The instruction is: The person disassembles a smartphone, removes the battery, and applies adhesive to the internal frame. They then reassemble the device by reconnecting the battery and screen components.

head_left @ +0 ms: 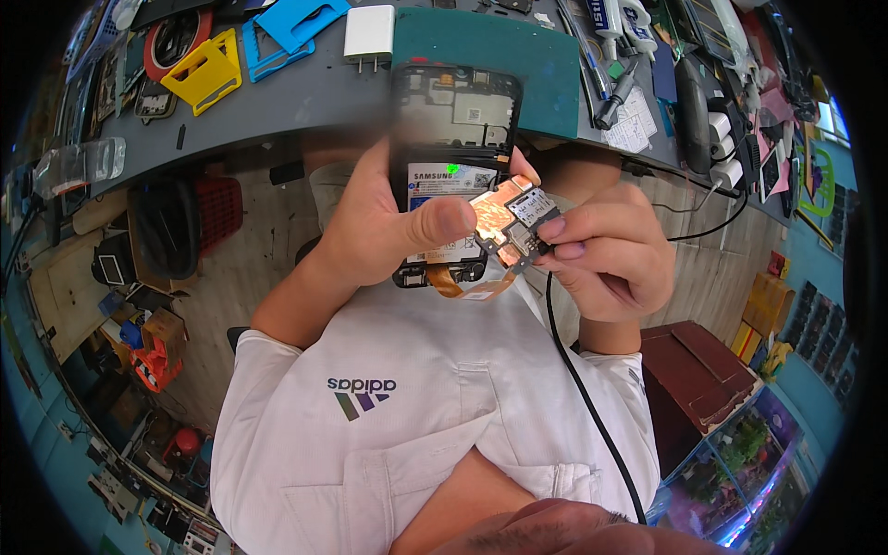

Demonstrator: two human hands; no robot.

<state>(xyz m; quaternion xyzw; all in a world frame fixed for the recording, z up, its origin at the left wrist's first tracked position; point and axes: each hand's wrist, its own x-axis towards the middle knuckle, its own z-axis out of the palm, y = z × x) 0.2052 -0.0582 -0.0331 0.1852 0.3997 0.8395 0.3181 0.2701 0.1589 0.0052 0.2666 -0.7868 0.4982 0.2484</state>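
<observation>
My left hand (pixel 365 236) is wrapped round an opened smartphone (pixel 455 116), its back cover off. Inside the phone a white-labelled battery (pixel 425 194) shows, with a small bright green dot at its top. In front of the battery's lower part is a small phone board (pixel 495 215), tilted, with copper-coloured foil and a dark edge. My right hand (pixel 620 250) pinches this board by its right side between thumb and fingers. The tip of my left thumb touches or overlaps the board's left edge. An orange flex cable (pixel 447 282) loops out at the phone's lower end.
A grey workbench (pixel 277 97) curves ahead, with a green mat (pixel 546 83) behind the phone. A white charger (pixel 369 32), blue holder (pixel 294 32) and yellow holder (pixel 205 79) lie left of the mat. Screwdriver-like tools (pixel 618 97) lie right. A black cable (pixel 592 398) passes below my right hand.
</observation>
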